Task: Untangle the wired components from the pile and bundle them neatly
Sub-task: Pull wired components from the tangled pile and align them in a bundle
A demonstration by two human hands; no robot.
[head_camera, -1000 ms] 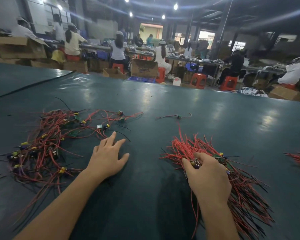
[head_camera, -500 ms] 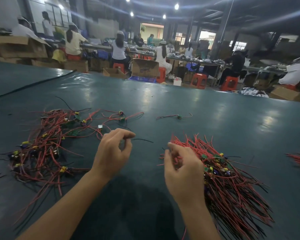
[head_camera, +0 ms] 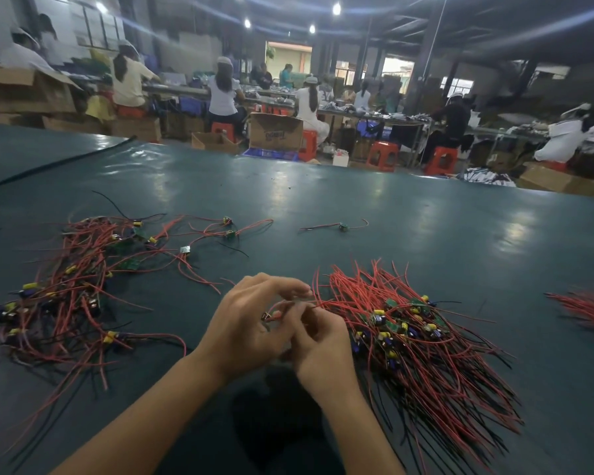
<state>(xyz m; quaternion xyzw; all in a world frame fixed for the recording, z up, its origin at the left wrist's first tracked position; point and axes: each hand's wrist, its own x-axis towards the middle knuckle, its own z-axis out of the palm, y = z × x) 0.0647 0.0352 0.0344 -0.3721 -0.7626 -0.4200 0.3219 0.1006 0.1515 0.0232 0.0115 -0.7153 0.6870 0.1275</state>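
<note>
Currently held component [head_camera: 271,315]: one small board with red leads, caught between both hands and lifted just off the table, probably so its wires hang free of the others.
Left hand [head_camera: 244,323]: fingers curled, gripping the board end of the component; it seems to act as the anchor.
Right hand [head_camera: 319,344]: touching the left hand, with fingers curled and pinching a red lead, placed to smooth it straight.
Neat bundle [head_camera: 419,341]: just to the right of the right hand, boards gathered in the middle and leads running roughly one way. It sits close enough for the held piece to be laid on it.
Tangled pile [head_camera: 72,289]: well out to the left of the left hand, its wires crossing in every direction; this is the supply.
Stray component [head_camera: 342,226]: beyond both hands, lying alone.
Red bunch [head_camera: 587,310]: far to the right of the right hand, blurred.
Table [head_camera: 426,207]: dark green sheet under everything.
Stage: mid-task, with much of the pile still unsorted.
</note>
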